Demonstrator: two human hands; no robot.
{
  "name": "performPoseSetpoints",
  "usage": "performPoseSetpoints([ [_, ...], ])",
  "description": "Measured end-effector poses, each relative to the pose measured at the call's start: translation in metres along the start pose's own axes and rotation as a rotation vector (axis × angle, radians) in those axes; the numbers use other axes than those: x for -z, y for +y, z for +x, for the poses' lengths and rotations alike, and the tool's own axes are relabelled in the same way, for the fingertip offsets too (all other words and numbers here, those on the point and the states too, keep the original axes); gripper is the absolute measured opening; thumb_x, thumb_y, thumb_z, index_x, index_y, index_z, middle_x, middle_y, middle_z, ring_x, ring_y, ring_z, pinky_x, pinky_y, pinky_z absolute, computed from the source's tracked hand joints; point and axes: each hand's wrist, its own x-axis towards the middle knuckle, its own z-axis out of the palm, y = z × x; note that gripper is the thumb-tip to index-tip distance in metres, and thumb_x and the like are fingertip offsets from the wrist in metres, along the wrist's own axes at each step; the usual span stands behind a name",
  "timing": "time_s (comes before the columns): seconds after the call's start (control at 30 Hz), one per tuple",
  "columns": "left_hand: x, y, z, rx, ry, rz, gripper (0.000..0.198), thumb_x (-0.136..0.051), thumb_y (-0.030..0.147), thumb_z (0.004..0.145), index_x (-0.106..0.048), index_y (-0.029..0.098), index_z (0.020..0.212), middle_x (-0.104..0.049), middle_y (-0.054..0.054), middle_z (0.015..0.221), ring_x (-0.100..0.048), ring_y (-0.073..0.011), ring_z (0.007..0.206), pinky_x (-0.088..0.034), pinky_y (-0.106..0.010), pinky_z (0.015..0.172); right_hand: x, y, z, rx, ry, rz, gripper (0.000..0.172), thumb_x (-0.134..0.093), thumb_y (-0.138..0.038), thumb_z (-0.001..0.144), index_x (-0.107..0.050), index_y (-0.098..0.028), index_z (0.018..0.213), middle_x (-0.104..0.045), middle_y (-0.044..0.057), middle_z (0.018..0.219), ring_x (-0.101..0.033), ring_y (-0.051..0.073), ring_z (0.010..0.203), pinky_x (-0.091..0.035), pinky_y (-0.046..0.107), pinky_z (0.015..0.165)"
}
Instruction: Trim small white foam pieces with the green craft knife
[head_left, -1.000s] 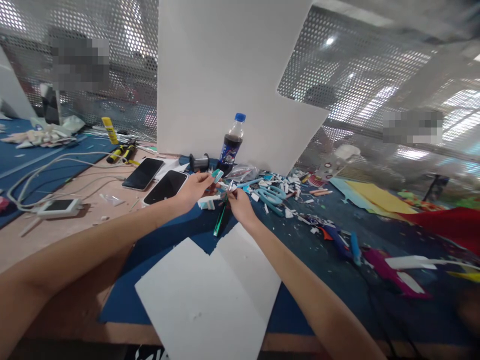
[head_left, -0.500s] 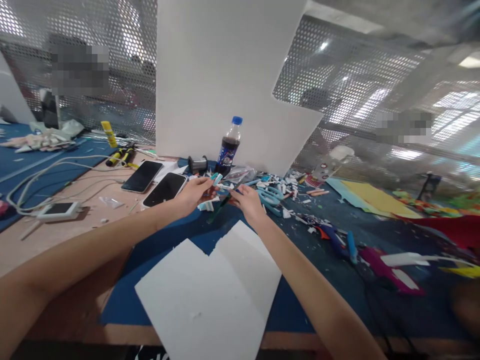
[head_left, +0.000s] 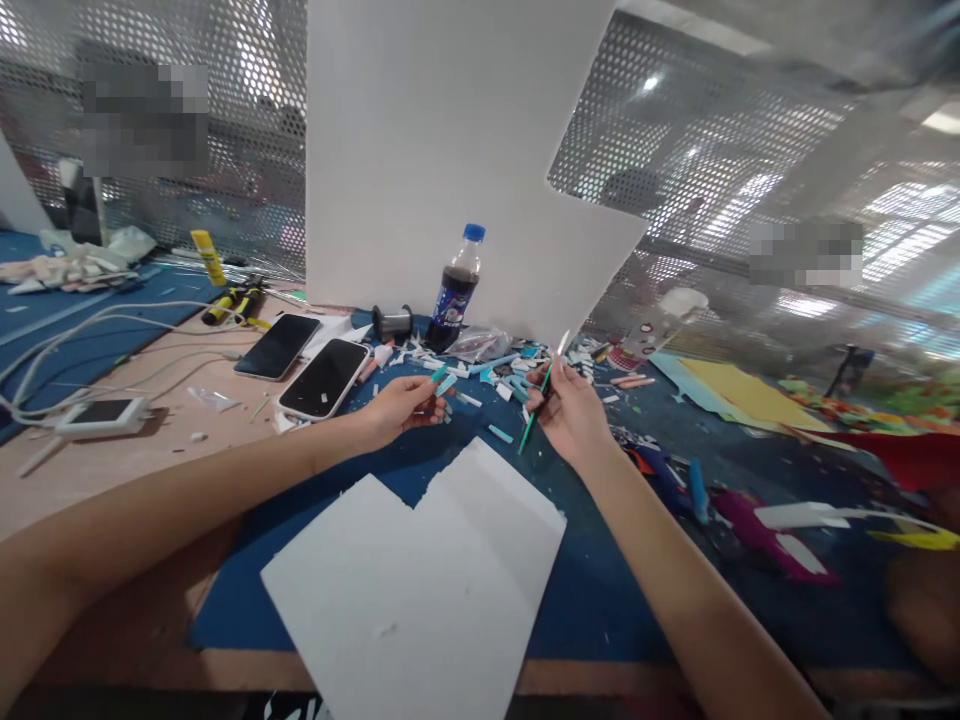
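Teal strip (head_left: 439, 374) pinched in left fingers (head_left: 420, 398); green knife (head_left: 537, 405) gripped in right fingers (head_left: 546, 400).

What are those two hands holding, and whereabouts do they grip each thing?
The left hand pinches a small teal piece by its lower end. The right hand grips a thin green craft knife around its middle, blade pointing up.

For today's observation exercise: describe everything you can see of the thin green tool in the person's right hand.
The green tool is a thin, straight stick like a craft knife, with a pale, shiny tip at its upper end. It looks like plastic. The right hand grips its middle and holds it tilted above the blue mat, tip up and away.
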Motion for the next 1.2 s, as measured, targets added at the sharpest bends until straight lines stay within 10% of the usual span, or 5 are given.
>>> performPoseSetpoints([
  [0.17,0.000,-0.015,0.000,-0.071,-0.005,0.210,0.040,-0.065,0.051,0.070,-0.054,0.014,0.069,-0.056,0.003,0.055,-0.052,-0.0065,0.047,-0.044,-0.020,0.051,-0.009,0.027,-0.020,-0.223,-0.145,-0.073,0.037,-0.068,-0.050,0.069,-0.053,-0.017,0.075,-0.045,-0.009,0.047,-0.018,-0.001,0.027,-0.011,0.012,0.024],
  [0.53,-0.012,-0.020,-0.020,-0.246,-0.058,0.362,0.035,-0.056,0.044,0.080,-0.050,0.016,0.100,-0.055,0.004,0.060,-0.051,-0.0093,0.052,-0.044,-0.023,0.054,-0.028,0.056,-0.047,-0.285,-0.319,-0.146,0.033,-0.063,-0.047,0.074,-0.048,-0.018,0.072,-0.056,-0.009,0.049,-0.029,0.000,0.022,-0.023,0.013,0.023],
  [0.77,-0.003,-0.026,-0.020,-0.449,-0.059,0.415,0.043,-0.075,0.028,0.067,-0.056,0.021,0.105,-0.051,-0.003,0.096,-0.050,-0.0152,0.092,-0.045,-0.024,0.076,-0.025,0.057,-0.048,-0.272,-0.363,-0.104,0.030,-0.066,-0.043,0.073,-0.050,-0.018,0.071,-0.056,-0.008,0.046,-0.032,0.000,0.023,-0.029,0.013,0.026],
  [1.2,-0.009,-0.022,-0.027,-0.526,-0.137,0.360,0.041,-0.079,0.034,0.062,-0.068,0.021,0.099,-0.052,-0.002,0.081,-0.051,-0.0128,0.075,-0.046,-0.026,0.070,-0.025,0.059,-0.048,-0.267,-0.410,-0.080,0.032,-0.073,-0.042,0.066,-0.056,-0.017,0.077,-0.058,-0.007,0.046,-0.034,0.002,0.024,-0.026,0.014,0.024],
])
